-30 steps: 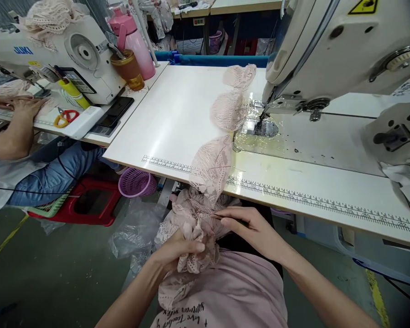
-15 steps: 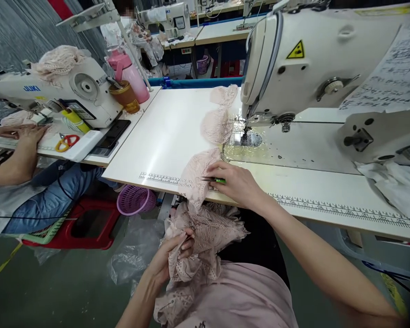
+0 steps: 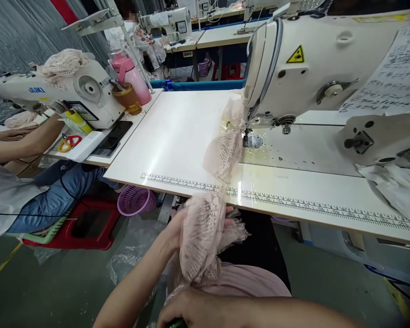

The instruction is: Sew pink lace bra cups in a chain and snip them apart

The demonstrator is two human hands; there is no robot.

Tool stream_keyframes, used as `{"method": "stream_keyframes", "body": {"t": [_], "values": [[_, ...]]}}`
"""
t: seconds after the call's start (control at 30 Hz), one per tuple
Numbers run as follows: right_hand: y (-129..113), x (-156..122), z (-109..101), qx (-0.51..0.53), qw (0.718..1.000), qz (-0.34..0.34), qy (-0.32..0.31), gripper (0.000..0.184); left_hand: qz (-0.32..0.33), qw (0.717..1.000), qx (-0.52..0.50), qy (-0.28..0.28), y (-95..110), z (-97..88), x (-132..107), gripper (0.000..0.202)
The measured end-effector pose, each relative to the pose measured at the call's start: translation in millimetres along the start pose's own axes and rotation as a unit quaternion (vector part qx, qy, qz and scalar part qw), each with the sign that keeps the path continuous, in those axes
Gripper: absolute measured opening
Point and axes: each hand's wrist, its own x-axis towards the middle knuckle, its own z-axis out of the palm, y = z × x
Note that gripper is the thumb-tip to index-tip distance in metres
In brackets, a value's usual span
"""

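A chain of pale pink lace cup pieces (image 3: 223, 152) runs from beside the sewing machine's needle, over the table edge, down to my lap. My left hand (image 3: 177, 228) holds the lower lace fabric (image 3: 203, 237) from behind, its fingertips showing past the right side. Low in the view, my right hand (image 3: 194, 307) is closed around green-handled thread snips (image 3: 177, 323), mostly hidden by the hand. It lies against the bottom of the lace; whether it also grips the fabric I cannot tell.
The white sewing machine (image 3: 294, 64) stands over the table (image 3: 171, 132), which has a printed ruler along its front edge. At left, a co-worker's arm (image 3: 27, 146) is beside another machine (image 3: 85, 86). A purple basket (image 3: 136, 200) sits below the table, near a red stool (image 3: 99, 228).
My right hand has moved from the table down to my lap with the snips. The lace chain is drawn toward me, and a cup now hangs over my left hand.
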Motion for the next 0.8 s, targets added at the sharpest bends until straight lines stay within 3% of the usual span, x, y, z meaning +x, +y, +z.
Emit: {"method": "stream_keyframes", "body": {"t": [0.1, 0.17, 0.23, 0.33, 0.43, 0.53, 0.63, 0.8], "values": [[12.0, 11.3, 9.0, 0.009, 0.999, 0.049, -0.005, 0.033, -0.03, 0.995, 0.034, -0.087, -0.5, 22.2, 4.8, 0.037], [-0.1, 4.7, 1.1, -0.02, 0.999, 0.038, 0.023, 0.037, -0.01, 0.994, 0.045, -0.101, -7.4, 23.4, 6.4, 0.034], [-23.6, -14.6, -13.3, -0.029, 0.996, 0.017, 0.077, 0.038, -0.007, 0.994, 0.046, -0.102, -17.9, 14.1, 4.7, 0.031], [-55.4, -57.1, -37.5, 0.052, 0.986, 0.01, 0.16, 0.037, -0.019, 0.994, 0.032, -0.102, -35.8, -9.3, -4.3, 0.029], [-56.7, -93.8, -56.6, 0.095, 0.944, 0.052, 0.312, 0.035, -0.018, 0.995, 0.004, -0.1, -52.3, -29.6, -14.7, 0.03], [-31.9, -108.7, -67.7, 0.081, 0.888, 0.157, 0.425, 0.039, -0.017, 0.993, -0.018, -0.113, -63.9, -41.5, -21.3, 0.041], [-8.8, -104.4, -72.7, 0.086, 0.875, 0.2, 0.432, 0.045, -0.003, 0.992, -0.03, -0.124, -69.4, -47.8, -26.0, 0.05], [-7.8, -84.1, -78.1, 0.15, 0.887, 0.16, 0.406, 0.043, 0.009, 0.99, -0.02, -0.139, -70.0, -51.5, -31.7, 0.047]]}}
